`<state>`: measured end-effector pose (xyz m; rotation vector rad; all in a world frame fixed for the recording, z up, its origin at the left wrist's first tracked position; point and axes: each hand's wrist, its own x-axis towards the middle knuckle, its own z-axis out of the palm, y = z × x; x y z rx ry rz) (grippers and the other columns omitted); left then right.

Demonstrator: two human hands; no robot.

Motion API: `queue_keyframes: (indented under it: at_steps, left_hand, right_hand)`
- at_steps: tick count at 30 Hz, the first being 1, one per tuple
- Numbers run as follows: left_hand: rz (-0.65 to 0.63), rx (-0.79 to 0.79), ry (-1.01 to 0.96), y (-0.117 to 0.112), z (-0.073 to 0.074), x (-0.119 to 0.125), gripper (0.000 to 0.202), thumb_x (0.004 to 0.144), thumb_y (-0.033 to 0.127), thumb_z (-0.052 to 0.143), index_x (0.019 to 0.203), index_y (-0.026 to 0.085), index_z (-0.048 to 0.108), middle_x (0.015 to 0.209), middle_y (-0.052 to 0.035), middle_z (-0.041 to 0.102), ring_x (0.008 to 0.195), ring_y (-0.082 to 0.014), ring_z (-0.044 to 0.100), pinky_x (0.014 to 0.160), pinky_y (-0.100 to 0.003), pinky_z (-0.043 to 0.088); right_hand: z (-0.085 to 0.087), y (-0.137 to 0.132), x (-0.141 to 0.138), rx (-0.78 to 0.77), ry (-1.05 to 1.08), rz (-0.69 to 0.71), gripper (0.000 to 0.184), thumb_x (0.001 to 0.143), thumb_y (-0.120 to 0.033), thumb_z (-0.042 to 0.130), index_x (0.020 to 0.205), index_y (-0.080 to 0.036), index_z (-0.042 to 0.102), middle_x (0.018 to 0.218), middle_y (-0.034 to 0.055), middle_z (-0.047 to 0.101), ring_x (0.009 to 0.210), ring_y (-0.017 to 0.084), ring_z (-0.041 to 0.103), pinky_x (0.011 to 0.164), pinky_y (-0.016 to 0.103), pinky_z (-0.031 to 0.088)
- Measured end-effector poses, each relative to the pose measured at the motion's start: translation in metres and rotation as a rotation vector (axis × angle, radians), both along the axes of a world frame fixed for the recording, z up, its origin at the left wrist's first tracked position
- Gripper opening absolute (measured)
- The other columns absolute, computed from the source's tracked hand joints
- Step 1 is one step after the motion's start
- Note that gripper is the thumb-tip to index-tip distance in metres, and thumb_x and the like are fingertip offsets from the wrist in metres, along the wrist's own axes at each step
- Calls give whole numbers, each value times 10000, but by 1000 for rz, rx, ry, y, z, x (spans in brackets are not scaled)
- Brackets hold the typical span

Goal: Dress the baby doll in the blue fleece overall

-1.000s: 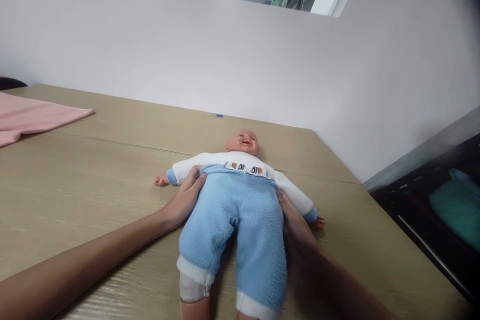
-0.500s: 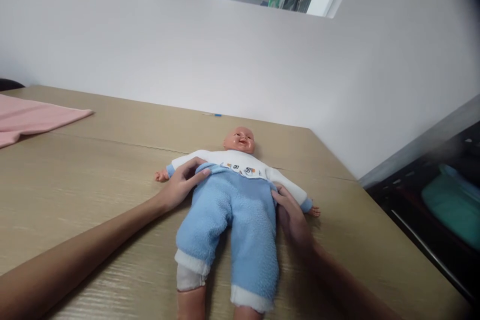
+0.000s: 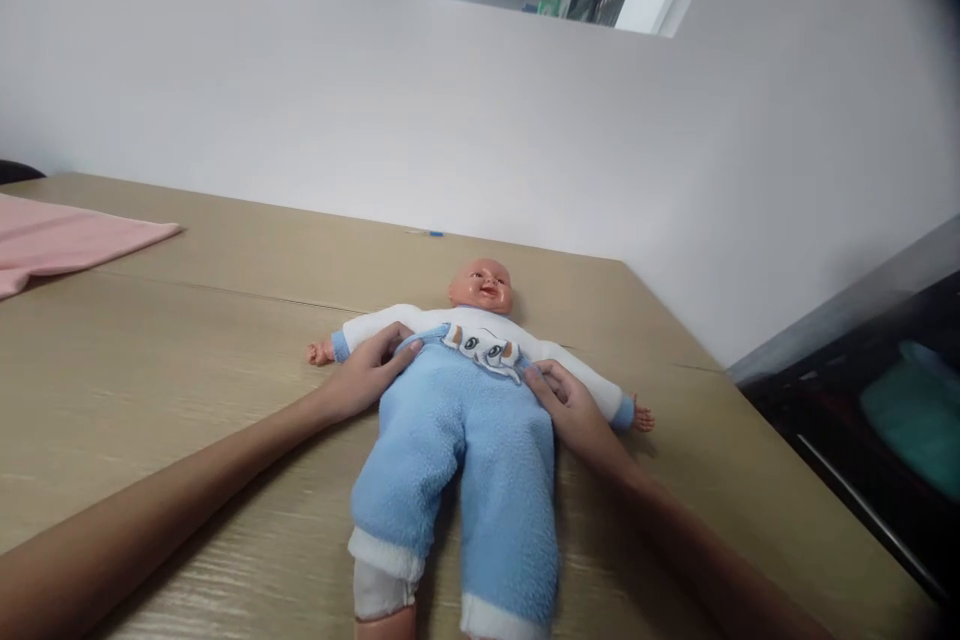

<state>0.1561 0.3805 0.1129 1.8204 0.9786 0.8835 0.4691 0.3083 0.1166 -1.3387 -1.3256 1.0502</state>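
Observation:
A baby doll (image 3: 481, 285) lies on its back on the wooden table (image 3: 187, 370), head away from me. It wears a white top with an elephant print and fuzzy blue trousers (image 3: 465, 450). My left hand (image 3: 367, 370) pinches the trousers' waistband at the doll's left-side hip as I see it. On the other side my right hand (image 3: 566, 400) grips the waistband too, fingers curled on the fabric. The doll's bare feet reach the bottom edge of the view.
A pink cloth (image 3: 52, 240) lies at the far left of the table. A small blue pen (image 3: 427, 233) rests near the white partition wall behind the doll. A dark bin with something teal (image 3: 911, 430) stands off the table's right edge.
Both hands slid the trousers' waistband down a little from the doll's chest, so the elephant print on the white top now shows. The doll shifted slightly.

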Motion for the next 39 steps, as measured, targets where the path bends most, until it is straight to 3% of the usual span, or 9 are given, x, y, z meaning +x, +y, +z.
queue_keyframes:
  at_steps: [6,12,17,21,25,29,33,36,39]
  left_hand:
    - [-101,-202,-192,0,2,-5,418,1011,613,635,1022,195,633,981,-11,564,939,-192,495,830,-305,394]
    - [-16,-204,-312,1,-9,4,436,1012,632,636,1027,203,559,864,34,486,785,-143,419,737,-277,351]
    - [32,-53,-162,8,-8,8,448,1025,648,584,1038,200,593,886,17,534,813,-164,457,745,-291,362]
    - [-33,-28,-59,22,3,7,498,1011,676,550,856,203,559,827,8,528,794,-180,473,749,-315,357]
    - [139,-9,-46,19,2,11,454,1004,653,553,989,199,562,933,-27,607,880,-210,562,844,-352,423]
    - [307,86,1,-16,5,8,477,1027,608,554,1220,174,502,1298,-155,606,1247,-293,575,1143,-464,397]
    - [255,62,124,-70,21,-7,624,1000,673,597,1363,182,469,1503,-209,520,1468,-361,478,1264,-545,314]
    - [231,-71,126,-115,26,-19,605,979,730,594,1293,215,554,1433,-179,619,1392,-379,564,1212,-578,396]
    - [229,-172,48,-160,19,-23,573,985,717,584,1333,262,592,1422,-155,659,1365,-382,595,1184,-588,443]
  right_hand:
    - [8,-8,-4,-14,-54,-37,565,796,-770,793,794,-219,668,796,7,637,810,218,577,785,333,484]
    - [-5,-1,-9,-113,368,-277,583,713,-663,881,1121,-283,715,1182,33,768,1225,279,659,1131,366,512]
    - [-2,-1,-14,-13,57,-159,585,748,-799,812,910,-260,654,944,27,710,1014,273,649,939,367,550]
    - [0,1,-13,70,-115,-166,645,805,-890,676,800,-251,591,813,12,611,849,241,573,815,359,512]
    - [-2,3,-13,116,-172,-233,649,806,-896,641,828,-249,587,812,18,609,843,253,570,859,409,515]
    - [23,-33,-33,283,-275,-313,505,897,-636,720,1189,-244,594,1288,124,656,1206,334,599,1103,516,460]
    - [64,-100,-73,535,-701,107,189,1010,-351,663,1191,-295,668,1224,92,728,1226,337,636,1222,598,367]
    - [71,-137,-100,450,-829,361,631,893,-552,833,1405,-240,639,1287,124,731,1273,393,640,1334,657,217]
    - [59,-148,-113,354,-883,483,1031,741,-727,905,1559,-218,537,1412,166,695,1365,451,599,1331,699,231]
